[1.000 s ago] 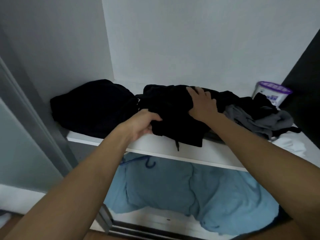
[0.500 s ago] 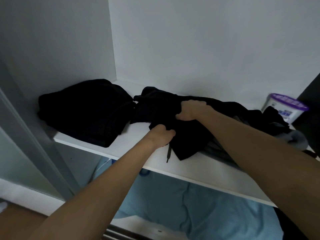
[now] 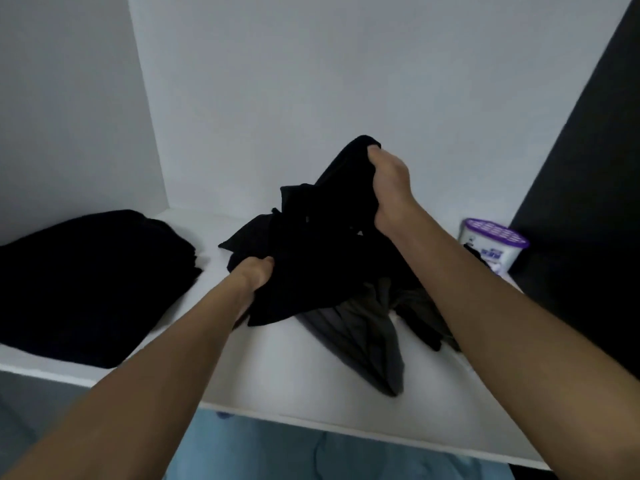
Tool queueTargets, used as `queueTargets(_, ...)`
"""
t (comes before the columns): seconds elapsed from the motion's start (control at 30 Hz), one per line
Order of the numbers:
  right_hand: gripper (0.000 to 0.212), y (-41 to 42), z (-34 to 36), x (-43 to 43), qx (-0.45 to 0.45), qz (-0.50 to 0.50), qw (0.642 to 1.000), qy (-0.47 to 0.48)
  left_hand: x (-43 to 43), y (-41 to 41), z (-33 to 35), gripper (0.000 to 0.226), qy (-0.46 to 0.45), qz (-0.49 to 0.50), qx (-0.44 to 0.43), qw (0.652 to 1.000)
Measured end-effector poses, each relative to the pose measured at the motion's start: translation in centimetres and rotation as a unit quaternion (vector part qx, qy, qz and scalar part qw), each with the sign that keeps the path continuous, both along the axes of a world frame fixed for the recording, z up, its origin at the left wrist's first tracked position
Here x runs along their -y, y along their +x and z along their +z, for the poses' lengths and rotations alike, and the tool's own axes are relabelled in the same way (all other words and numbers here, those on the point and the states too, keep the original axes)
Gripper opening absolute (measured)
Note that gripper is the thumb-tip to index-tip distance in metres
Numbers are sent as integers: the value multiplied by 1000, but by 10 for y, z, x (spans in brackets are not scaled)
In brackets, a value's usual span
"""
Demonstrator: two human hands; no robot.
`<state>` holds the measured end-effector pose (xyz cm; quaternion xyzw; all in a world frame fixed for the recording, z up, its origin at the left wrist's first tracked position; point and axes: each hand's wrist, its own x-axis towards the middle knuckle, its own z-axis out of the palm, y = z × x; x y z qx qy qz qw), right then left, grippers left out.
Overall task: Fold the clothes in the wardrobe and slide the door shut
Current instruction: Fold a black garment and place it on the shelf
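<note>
A crumpled black garment [image 3: 311, 251] hangs between both my hands above the white wardrobe shelf [image 3: 284, 375]. My right hand [image 3: 389, 188] grips its upper part and holds it raised near the back wall. My left hand [image 3: 254, 273] grips its lower left edge, close to the shelf. Under it lies a grey garment [image 3: 363, 337] with more dark cloth beside it. A stack of black clothes [image 3: 86, 282] rests at the shelf's left end.
A white tub with a purple lid [image 3: 493, 244] stands at the back right of the shelf. A dark panel [image 3: 588, 188] rises on the right. Blue fabric [image 3: 311, 455] lies below the shelf. White walls close the left and back.
My right hand has lifted the black garment up off the pile, uncovering the grey garment beneath. My left hand keeps its grip low. The view has moved closer to the shelf.
</note>
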<state>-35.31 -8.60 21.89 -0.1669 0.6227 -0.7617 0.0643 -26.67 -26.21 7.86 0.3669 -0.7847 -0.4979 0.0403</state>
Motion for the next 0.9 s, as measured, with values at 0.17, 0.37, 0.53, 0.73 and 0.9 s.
queueTargets(0.17, 35, 29, 22, -47, 21, 14, 998, -61, 17, 19, 30, 58, -334, -35, 86, 938)
queueTargets(0.37, 51, 91, 44, -50, 50, 44, 990, -121, -2, 37, 87, 96, -328, -224, -255, 882)
queueTargets(0.53, 50, 149, 59, -42, 31, 44, 986, -161, -19, 64, 120, 25, -254, -246, -316, 880)
queueTargets(0.73, 31, 196, 9, -58, 45, -55, 997, -1, -5, 139, 143, 22, 41, -216, -423, 879)
queueTargets(0.9, 17, 237, -50, -48, 18, -32, 998, 59, -10, 200, 122, 24, 212, -233, -374, 872)
